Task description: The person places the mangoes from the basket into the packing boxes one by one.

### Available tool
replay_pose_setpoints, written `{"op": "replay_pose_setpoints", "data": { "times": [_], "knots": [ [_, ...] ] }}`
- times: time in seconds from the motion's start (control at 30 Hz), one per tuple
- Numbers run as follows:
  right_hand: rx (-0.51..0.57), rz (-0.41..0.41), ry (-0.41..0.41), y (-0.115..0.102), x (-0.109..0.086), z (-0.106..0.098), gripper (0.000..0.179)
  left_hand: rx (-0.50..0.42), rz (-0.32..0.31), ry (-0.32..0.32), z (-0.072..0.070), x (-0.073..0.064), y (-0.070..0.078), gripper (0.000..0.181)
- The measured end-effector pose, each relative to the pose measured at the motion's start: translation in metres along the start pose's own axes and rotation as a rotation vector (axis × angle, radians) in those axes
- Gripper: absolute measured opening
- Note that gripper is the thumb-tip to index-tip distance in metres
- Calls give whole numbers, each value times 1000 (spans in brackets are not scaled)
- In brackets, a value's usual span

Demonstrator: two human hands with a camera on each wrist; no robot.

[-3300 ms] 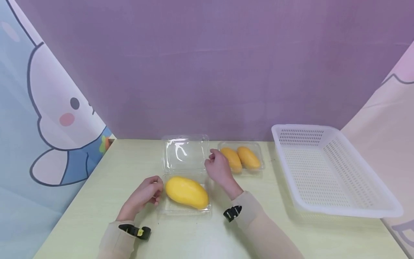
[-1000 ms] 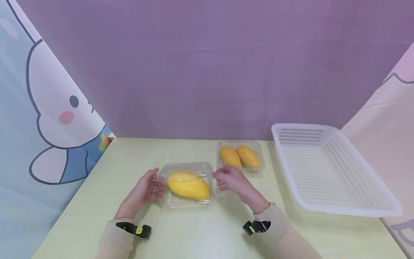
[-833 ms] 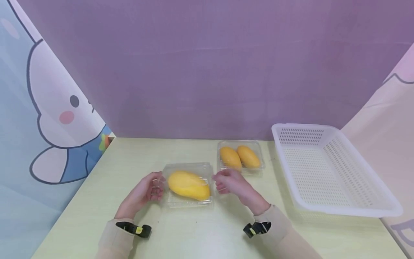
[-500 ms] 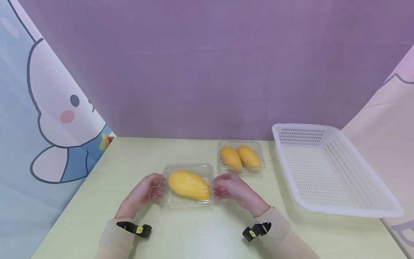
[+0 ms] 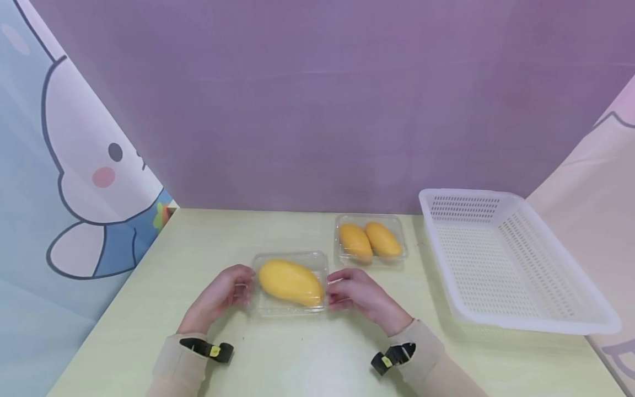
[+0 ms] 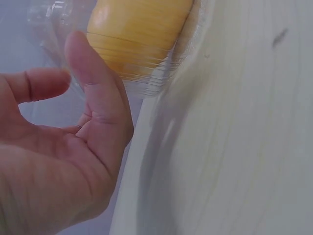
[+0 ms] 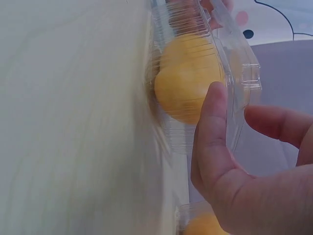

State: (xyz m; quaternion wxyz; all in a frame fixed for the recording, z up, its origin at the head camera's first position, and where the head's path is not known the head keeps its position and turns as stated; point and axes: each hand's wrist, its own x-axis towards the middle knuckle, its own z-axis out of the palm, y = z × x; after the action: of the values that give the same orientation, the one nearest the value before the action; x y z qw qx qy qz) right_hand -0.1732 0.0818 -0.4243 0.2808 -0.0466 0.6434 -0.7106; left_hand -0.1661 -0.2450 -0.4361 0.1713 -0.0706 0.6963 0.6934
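Observation:
A clear plastic clamshell container [image 5: 290, 310] lies on the table with its lid lowered. Inside it is one large yellow mango [image 5: 290, 282]. My left hand [image 5: 223, 293] is at the container's left side, thumb and a finger about its rim. At the opposite side, my right hand [image 5: 364, 295] pinches the rim. In the right wrist view, the right hand [image 7: 259, 161] has the lid's flange [image 7: 252, 78] between thumb and finger. The left wrist view shows the left hand [image 6: 73, 142] beside the container's ribbed wall [image 6: 146, 85]. Whether the lid is snapped is unclear.
Behind and to the right stands a second clear container [image 5: 397, 263] with two orange-yellow mangoes [image 5: 383, 239]. A white perforated basket [image 5: 536, 323] occupies the table's right side. A purple cloth [image 5: 307, 110] hangs at the back edge of the pale table [image 5: 297, 369].
The container's lid, standing open behind the mango at first, has come down over it. My right hand has come from the lid to the right rim; my left hand has closed in on the left rim.

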Motion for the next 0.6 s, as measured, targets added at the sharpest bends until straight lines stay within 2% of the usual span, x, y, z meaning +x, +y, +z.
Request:
{"op": "replay_pose_setpoints", "data": {
  "times": [0.17, 0.6],
  "knots": [
    [11, -8, -17, 3, -2, 0, 47, 39, 2, 15, 0, 1, 0, 20],
    [-17, 13, -21, 6, -11, 7, 41, 72, 12, 32, 3, 0, 1, 20]
  ]
}}
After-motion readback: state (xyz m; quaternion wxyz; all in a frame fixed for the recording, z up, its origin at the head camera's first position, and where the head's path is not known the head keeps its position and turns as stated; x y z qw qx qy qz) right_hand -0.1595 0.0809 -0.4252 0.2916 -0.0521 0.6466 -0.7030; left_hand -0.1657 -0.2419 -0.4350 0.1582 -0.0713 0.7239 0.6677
